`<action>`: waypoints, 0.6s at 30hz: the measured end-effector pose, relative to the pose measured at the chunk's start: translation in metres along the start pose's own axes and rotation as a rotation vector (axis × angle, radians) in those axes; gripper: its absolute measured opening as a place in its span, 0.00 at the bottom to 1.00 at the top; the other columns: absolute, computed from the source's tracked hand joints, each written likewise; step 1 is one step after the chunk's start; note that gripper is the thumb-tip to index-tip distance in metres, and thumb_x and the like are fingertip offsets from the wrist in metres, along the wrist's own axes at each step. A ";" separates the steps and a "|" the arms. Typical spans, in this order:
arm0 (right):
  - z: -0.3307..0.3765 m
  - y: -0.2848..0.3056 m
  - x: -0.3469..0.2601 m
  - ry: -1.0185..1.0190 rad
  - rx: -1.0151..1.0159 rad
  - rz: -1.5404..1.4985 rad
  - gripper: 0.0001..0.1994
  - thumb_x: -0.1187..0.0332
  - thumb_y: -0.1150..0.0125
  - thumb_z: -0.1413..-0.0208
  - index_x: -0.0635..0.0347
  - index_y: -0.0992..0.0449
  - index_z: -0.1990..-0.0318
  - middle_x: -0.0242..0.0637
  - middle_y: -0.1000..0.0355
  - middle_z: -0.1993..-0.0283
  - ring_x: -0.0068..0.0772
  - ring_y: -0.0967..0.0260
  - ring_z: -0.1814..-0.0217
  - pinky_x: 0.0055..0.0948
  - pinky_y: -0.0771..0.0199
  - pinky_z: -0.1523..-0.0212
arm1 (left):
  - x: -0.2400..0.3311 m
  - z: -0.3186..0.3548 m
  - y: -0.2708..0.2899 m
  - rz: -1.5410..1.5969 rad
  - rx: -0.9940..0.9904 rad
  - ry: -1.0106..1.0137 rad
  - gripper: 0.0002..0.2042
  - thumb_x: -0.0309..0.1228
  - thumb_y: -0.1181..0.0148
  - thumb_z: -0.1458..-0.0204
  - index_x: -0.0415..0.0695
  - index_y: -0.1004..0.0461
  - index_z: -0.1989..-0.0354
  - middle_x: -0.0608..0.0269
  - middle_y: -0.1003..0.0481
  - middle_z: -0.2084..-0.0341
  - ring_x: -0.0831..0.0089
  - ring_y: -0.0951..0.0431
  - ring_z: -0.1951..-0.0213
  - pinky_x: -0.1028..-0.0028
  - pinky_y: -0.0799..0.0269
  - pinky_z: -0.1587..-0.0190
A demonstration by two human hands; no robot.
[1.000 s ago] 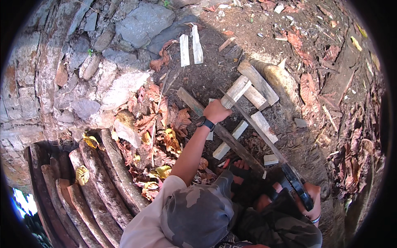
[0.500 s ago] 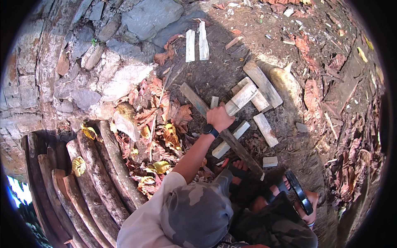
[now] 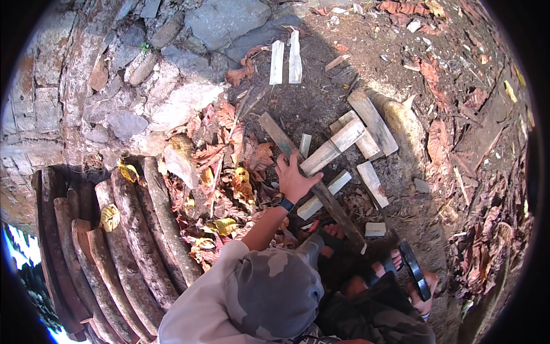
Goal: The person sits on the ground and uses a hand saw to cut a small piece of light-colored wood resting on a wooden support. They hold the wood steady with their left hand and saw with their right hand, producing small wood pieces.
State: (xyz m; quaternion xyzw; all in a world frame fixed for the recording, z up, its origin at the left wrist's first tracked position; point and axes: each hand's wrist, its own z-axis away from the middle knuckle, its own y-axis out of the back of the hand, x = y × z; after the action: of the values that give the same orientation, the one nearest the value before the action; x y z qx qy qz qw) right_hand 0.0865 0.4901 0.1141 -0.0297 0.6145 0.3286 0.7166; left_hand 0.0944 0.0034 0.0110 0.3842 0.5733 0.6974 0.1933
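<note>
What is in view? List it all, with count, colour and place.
Strips: two, whitish, on the soil at upper middle
Wood blocks: about seven, pale to weathered grey, centre and right of centre
Stick: one, dark brown, slanting across the middle
Logs: several, brown, side by side at lower left
Stones: many, grey to whitish, upper left
Leaves: many, brown and yellow, mostly left of the stick and far right
Tool handle: one, black, lower right
Wristwatch: one, dark, left wrist
Camouflage clothing: grey, lower middle
Sleeve: one, whitish, lower left
Left hand: one, bare, over the stick
Right hand: one, bare, around the tool handle
</note>
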 end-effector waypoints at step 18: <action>0.001 -0.005 0.005 -0.017 -0.016 -0.104 0.15 0.61 0.33 0.60 0.62 0.32 0.79 0.35 0.39 0.84 0.33 0.42 0.84 0.32 0.42 0.78 | -0.001 -0.007 -0.022 0.256 -0.002 -0.042 0.28 0.35 0.22 0.64 0.40 0.22 0.51 0.42 0.43 0.33 0.38 0.34 0.37 0.53 0.34 0.36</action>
State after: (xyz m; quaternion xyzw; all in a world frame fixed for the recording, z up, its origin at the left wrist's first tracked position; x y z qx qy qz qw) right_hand 0.0904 0.4887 0.1084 -0.0648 0.6035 0.2959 0.7376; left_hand 0.0865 0.0041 -0.0106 0.4685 0.5149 0.7086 0.1151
